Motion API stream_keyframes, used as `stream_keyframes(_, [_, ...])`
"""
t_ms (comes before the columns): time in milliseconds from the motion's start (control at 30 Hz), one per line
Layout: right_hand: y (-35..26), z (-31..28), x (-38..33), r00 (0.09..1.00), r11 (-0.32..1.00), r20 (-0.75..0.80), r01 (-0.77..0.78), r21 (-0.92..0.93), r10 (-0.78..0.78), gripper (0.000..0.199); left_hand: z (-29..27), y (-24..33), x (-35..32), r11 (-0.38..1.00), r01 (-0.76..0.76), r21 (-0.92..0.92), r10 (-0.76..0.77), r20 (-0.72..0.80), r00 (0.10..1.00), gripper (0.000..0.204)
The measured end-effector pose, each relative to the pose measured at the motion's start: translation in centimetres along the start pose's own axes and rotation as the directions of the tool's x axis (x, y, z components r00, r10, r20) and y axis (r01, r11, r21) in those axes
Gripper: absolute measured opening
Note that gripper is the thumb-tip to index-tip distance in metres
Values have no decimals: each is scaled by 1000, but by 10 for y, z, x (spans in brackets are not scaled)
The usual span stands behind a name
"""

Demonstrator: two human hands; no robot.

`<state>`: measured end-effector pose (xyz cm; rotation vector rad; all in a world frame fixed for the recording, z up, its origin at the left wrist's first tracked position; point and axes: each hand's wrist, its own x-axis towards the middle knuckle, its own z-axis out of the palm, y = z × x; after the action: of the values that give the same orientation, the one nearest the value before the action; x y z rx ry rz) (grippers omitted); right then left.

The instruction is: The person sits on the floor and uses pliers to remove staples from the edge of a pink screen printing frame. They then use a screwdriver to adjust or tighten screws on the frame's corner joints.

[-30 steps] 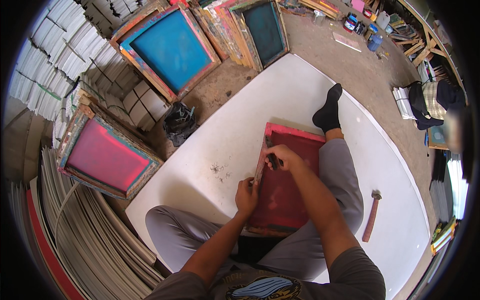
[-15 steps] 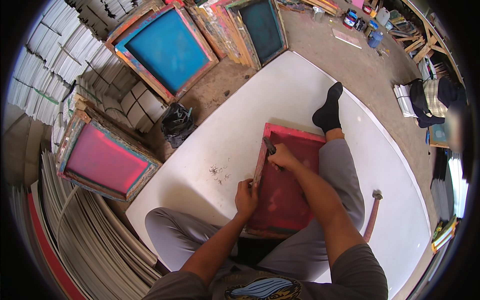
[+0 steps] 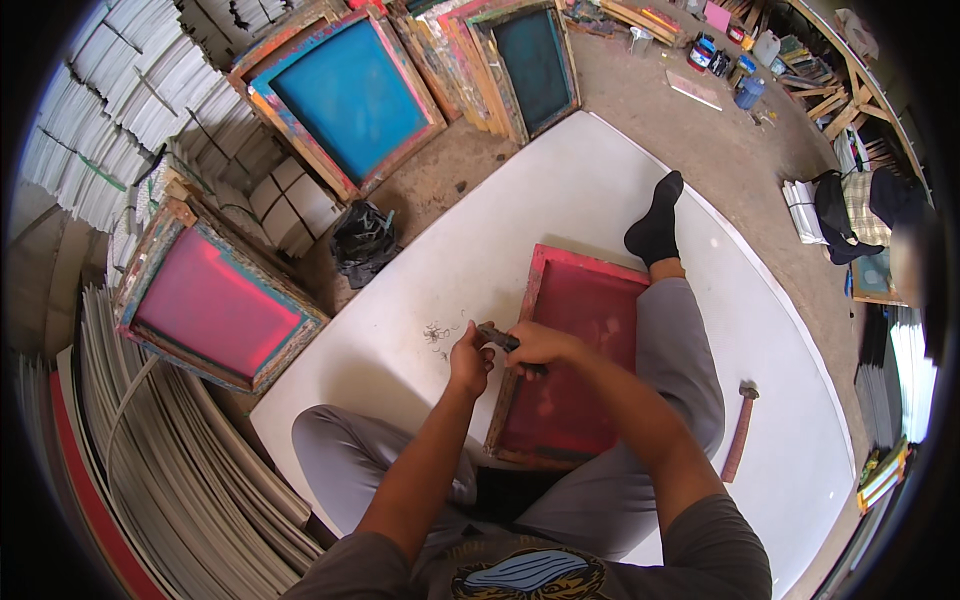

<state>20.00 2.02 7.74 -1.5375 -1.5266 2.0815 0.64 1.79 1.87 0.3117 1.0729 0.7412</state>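
My right hand [image 3: 540,346] is closed around a pair of dark pliers [image 3: 500,338], whose jaws point left over the frame's left side. My left hand [image 3: 470,362] meets the jaw tips with its fingers drawn together; whatever is between them is too small to make out. Below the hands a screen-printing frame [image 3: 570,385] with red mesh and a pinkish-red wooden rim leans across my lap and the white board [image 3: 380,345]. Beside my left hand lies a small scatter of bent wire bits, perhaps staples [image 3: 434,333].
A hammer [image 3: 741,432] with a reddish handle lies right of my leg. A black plastic bag [image 3: 362,243] sits at the board's left edge. Around it stand a blue-mesh frame [image 3: 350,100], a pink-mesh frame [image 3: 215,300] and stacked paper bundles [image 3: 110,110].
Both hands have come together off the frame's left rim. The pliers moved down and left from the upper rim to my left hand, which rose slightly left. The frame stays in place.
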Motion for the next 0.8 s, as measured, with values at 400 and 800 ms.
stream_keyframes(400, [21, -5, 10, 999, 875, 31, -21, 484, 7, 49, -38, 11, 9, 984, -159, 78, 175, -295, 939, 25])
stream_keyframes(800, [40, -54, 11, 977, 618, -214, 160, 769, 12, 53, -31, -19, 10, 504, -404, 764, 671, -51, 740, 28])
